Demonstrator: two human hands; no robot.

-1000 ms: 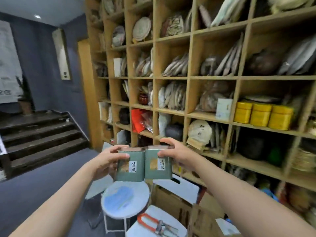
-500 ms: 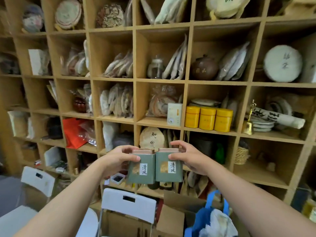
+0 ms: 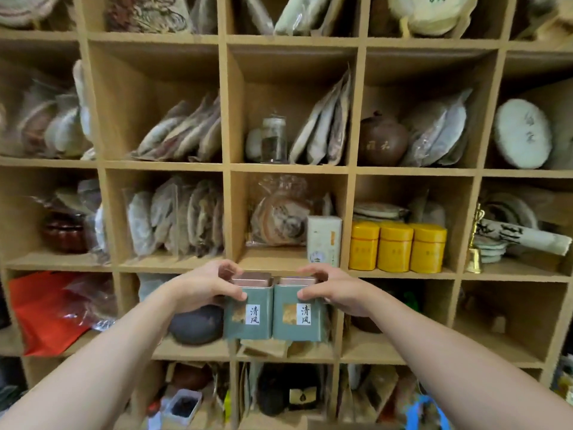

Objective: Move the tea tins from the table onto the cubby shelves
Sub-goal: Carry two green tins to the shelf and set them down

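Wooden cubby shelves (image 3: 228, 169) fill the view, packed with wrapped tea cakes. Left hand (image 3: 204, 287) grips left green tin (image 3: 248, 308); right hand (image 3: 336, 290) grips right green tin (image 3: 299, 310). Tins touching, upright, held before the shelves. Three yellow canisters (image 3: 397, 246) up right.

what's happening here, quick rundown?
A person holds two green tea tins side by side in front of the cubby shelves. The left hand grips the left tin; the right hand grips the right tin. Neither tin is on a shelf yet. Three yellow tins sit in a cubby up and to the right.
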